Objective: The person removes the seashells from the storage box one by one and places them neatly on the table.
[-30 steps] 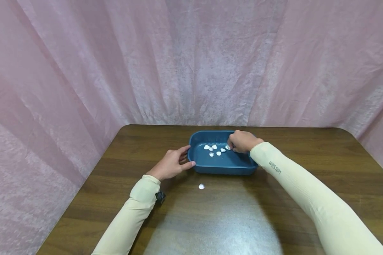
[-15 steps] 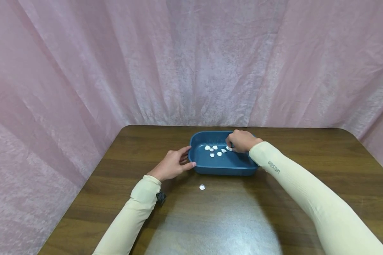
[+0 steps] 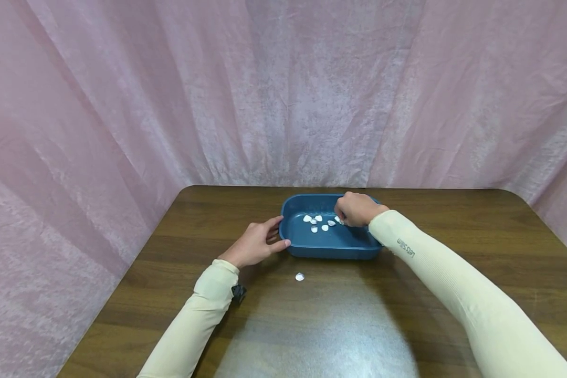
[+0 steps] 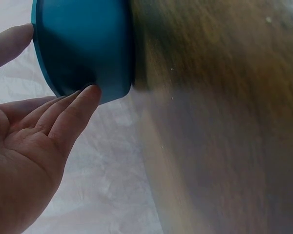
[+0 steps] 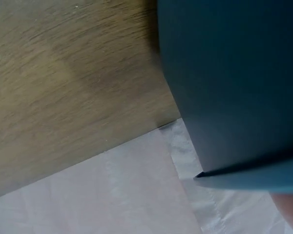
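Observation:
A blue rectangular tray [image 3: 331, 252] sits on the brown table. My left hand [image 3: 251, 244] touches its left end, thumb and fingers spread; in the left wrist view, the fairly straight fingers [image 4: 71, 117] lie against the outer wall. My right hand [image 3: 356, 210] reaches inside over the right end, fingers curled down, pinching a small white piece [image 3: 342, 222]; the fingertips are mostly hidden. Several more small, shiny white pieces [image 3: 325, 228] lie spread over the tray floor. In the right wrist view, the tray's outer wall [image 5: 234, 87] hides nearly all of that hand.
One loose white piece [image 3: 300, 276] lies on the wooden table [image 3: 453, 236] in front of the tray. Behind the table's far edge hangs a pink curtain [image 3: 283, 105]. A small black device [image 3: 238, 294] is on the left wrist.
My right hand has shifted slightly left within the tray, and more of the white piece at its fingertips shows. The left hand stays at the tray's left end.

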`<state>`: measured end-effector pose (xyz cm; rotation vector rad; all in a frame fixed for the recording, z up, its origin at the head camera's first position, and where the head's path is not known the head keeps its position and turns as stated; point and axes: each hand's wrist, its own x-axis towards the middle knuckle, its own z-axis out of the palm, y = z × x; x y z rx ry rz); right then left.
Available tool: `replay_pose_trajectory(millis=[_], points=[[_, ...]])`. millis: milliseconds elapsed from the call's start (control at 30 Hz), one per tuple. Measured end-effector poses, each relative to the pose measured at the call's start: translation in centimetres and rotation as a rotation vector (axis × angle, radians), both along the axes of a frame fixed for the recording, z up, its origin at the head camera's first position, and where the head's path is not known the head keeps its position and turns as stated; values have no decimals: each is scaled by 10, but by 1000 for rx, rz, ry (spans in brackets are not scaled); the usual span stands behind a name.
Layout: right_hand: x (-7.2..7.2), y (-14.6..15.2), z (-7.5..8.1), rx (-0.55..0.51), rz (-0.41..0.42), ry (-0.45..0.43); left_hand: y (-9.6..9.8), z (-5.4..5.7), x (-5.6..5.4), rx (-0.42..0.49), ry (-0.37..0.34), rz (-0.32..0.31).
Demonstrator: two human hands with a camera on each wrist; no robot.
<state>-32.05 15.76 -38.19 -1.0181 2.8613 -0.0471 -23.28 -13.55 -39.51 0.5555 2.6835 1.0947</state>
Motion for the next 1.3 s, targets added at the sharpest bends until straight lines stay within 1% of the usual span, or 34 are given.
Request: replay_pose_trajectory(millis=[133,300,567,700,833,1033,1167,1233,1300], points=[[1,-1,1,39,-17,-13,1,1,0,0,3,-4],[2,-2,1,83,6,-18,1,2,1,-4,8,-2],[4,-2,3,99,23,-34,2,2,1,-11,2,5],[4,-1,4,88,7,-52,1,2,0,-9,10,0],[4,0,5,78,-22,-84,1,2,0,-12,4,7],[3,2,5,93,-37,-140,1,0,0,-11,-6,10],[2,4,8,103,-52,-167,0,0,0,-8,-2,5],[3,4,9,118,-65,-168,0,0,0,-8,-1,5],[3,5,9,122,-56,-156,0,0,0,-11,-1,5]])
